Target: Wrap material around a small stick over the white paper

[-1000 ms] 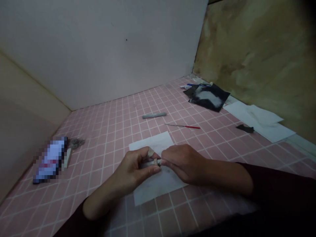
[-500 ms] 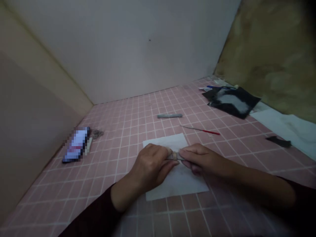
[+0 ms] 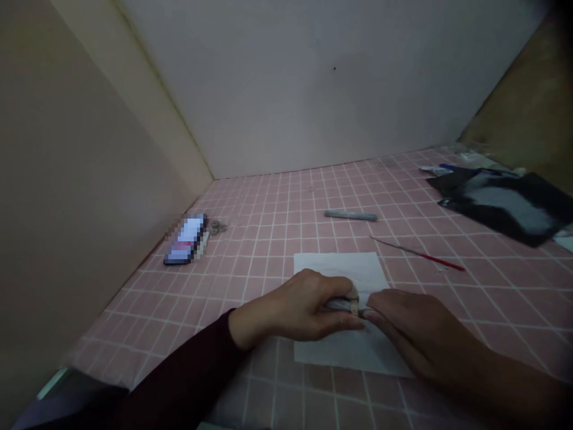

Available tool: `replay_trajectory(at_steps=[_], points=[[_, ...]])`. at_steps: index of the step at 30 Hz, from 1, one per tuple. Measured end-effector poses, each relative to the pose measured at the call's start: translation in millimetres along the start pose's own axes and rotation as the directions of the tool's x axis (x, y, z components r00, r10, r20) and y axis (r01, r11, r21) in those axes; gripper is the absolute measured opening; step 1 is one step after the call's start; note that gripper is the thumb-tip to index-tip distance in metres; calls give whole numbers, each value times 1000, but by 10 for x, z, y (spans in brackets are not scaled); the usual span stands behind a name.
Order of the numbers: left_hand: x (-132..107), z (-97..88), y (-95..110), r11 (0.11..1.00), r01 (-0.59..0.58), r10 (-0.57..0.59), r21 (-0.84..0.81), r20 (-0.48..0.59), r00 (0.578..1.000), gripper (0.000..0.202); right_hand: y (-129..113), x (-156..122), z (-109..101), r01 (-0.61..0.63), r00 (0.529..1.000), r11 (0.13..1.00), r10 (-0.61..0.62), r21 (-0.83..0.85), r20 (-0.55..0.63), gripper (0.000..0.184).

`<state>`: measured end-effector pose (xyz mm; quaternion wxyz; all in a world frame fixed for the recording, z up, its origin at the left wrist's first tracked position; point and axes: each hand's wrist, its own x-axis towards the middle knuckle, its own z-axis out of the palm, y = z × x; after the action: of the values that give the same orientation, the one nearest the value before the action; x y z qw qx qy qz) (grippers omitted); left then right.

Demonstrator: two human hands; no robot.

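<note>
Between my hands is a slim grey stick-like piece (image 3: 339, 305), with a narrow tan band (image 3: 354, 307) around it near my left fingertips. My left hand (image 3: 308, 304) is closed on the grey piece, the thumb below and the fingers above. From the other side, my right hand (image 3: 416, 322) is closed around its right end, and the fingers hide most of that end. Both hands are over a white sheet of paper (image 3: 335, 352). What the piece is exactly is too small and dim to tell.
A grey rod (image 3: 350, 215) and a thin red-handled tool (image 3: 441, 261) lie beyond the paper. At left are a phone (image 3: 185, 239) and a small grey pile (image 3: 218, 227). A black sheet with whitish powder (image 3: 501, 200) lies at right. Walls (image 3: 277, 89) bound the pink tiled-pattern surface (image 3: 259, 203).
The view has swung left, so everything appears further right. My right hand has turned, its back now more on top. Both hands keep hold of the grey piece.
</note>
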<state>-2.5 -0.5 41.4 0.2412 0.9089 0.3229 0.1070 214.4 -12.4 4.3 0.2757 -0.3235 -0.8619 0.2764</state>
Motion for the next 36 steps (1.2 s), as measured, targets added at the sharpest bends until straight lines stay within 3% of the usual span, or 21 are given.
replay_trajectory(at_steps=[1,3,6,7,8,10,12,15,18,22,23,24,26,28,30,31,33,36], points=[[-2,2,4,1000,-10,10,1,-19,1000,27,-2,3,-2,-41,999,998,40,42,11,30],[-1,39,29,995,-37,47,94,-98,994,26,-4,25,-14,-252,965,937,225,244,132,36],[11,132,71,949,-63,131,309,-203,970,28,6,70,-32,-563,826,643,417,519,379,45],[15,152,76,937,-58,140,344,-217,966,29,9,78,-34,-609,793,571,433,551,428,46],[18,159,75,937,-50,133,344,-222,966,30,9,81,-33,-621,784,556,435,553,443,46],[16,132,55,974,-27,73,225,-199,977,30,0,70,-27,-534,845,688,411,492,342,44],[5,68,21,1000,-11,8,-21,-109,994,29,-19,43,-17,-340,940,873,301,350,162,41],[-11,-6,-6,957,20,-15,-288,20,1000,27,-38,13,-10,-148,989,970,150,192,3,39],[-9,34,31,992,25,-34,-122,-76,997,28,-26,20,-19,-283,959,912,270,297,83,40],[11,176,94,961,-26,90,275,-223,971,30,25,52,-24,-582,813,614,450,533,370,44],[16,193,93,952,-27,103,306,-235,967,30,35,55,-21,-592,806,600,453,538,381,44],[18,195,84,955,-17,91,295,-239,967,30,41,54,-17,-567,824,639,442,519,356,44],[17,154,50,991,12,15,130,-203,979,30,42,41,-8,-412,910,819,354,399,214,41],[8,77,13,985,38,-51,-167,-73,996,28,33,19,-4,-152,988,970,147,189,41,36],[-4,12,-2,922,61,-47,-383,47,998,26,27,1,-2,56,996,998,-56,6,-66,33],[-8,-1,2,914,64,-43,-400,62,997,26,26,-3,-1,92,992,995,-95,-37,-81,33],[-9,23,32,970,51,-56,-237,-17,998,28,26,0,4,10,998,1000,-11,-10,-59,36],[6,140,92,975,15,27,220,-188,982,29,27,25,23,-214,977,969,214,126,10,43]])
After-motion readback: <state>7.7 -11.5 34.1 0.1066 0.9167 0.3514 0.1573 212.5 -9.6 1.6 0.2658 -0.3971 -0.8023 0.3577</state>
